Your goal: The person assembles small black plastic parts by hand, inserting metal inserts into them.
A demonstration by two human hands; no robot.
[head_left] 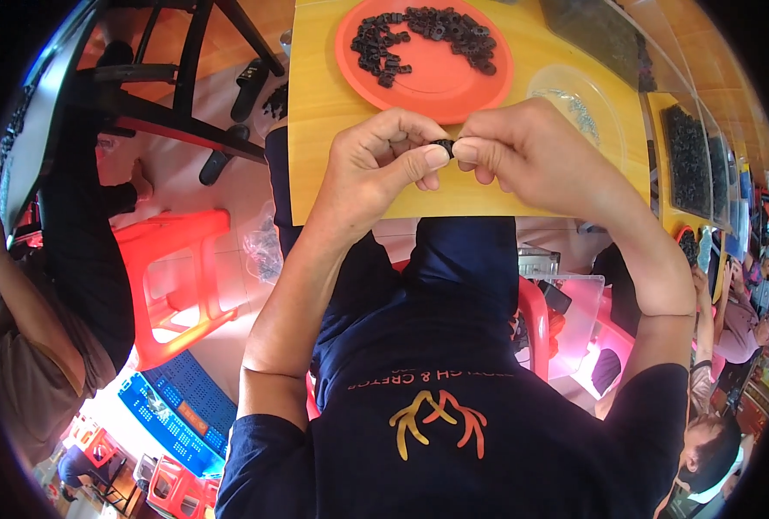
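Note:
Over the near part of the yellow tabletop [332, 190], my hands meet at a small black part [446, 147]. My left hand [384, 164] pinches it between thumb and fingers. From the other side, my right hand [518, 156] grips it with thumb and forefinger. The fingertips cover most of the part, so its exact shape is hidden. Just beyond my hands lies a round red-orange plate [432, 91]. Small black plastic pieces [449, 28] are heaped on it in two groups along the far side.
A clear round dish with small silvery pieces [581, 114] sits right of the plate. Farther right stand clear-walled trays of black parts [691, 160]. On the left are a red stool [177, 285], a blue plastic crate [181, 411] and a seated person [34, 346]. Other people sit at right.

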